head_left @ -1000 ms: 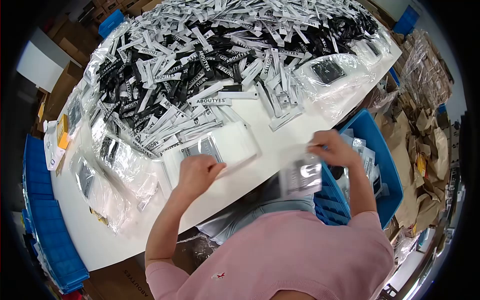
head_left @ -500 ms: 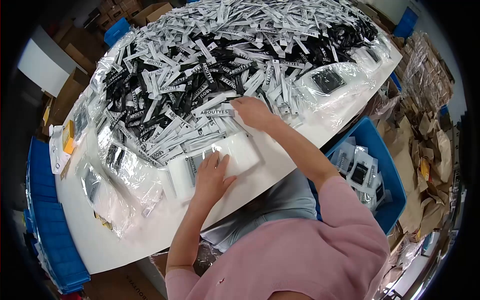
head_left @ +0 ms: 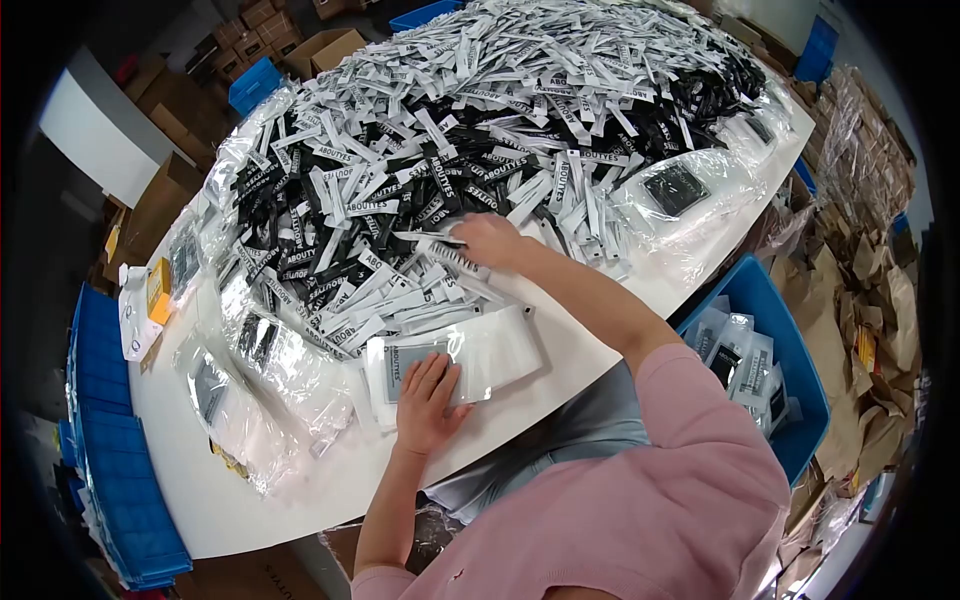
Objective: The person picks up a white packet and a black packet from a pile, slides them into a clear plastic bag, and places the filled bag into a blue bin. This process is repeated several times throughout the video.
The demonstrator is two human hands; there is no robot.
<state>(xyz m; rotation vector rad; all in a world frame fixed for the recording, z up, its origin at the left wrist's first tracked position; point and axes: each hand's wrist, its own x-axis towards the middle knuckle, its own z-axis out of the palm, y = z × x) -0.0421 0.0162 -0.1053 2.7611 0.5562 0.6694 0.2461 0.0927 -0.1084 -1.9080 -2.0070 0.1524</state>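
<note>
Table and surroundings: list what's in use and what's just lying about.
In use, it seems:
left hand, on clear bags
right hand, at stick packets
blue bin holding pouches

Apparently just lying about:
brown paper
yellow box
open cardboard box

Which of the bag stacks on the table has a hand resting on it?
The middle stack, just below the packet pile: the left hand rests on it, touching none of the other stacks.
</note>
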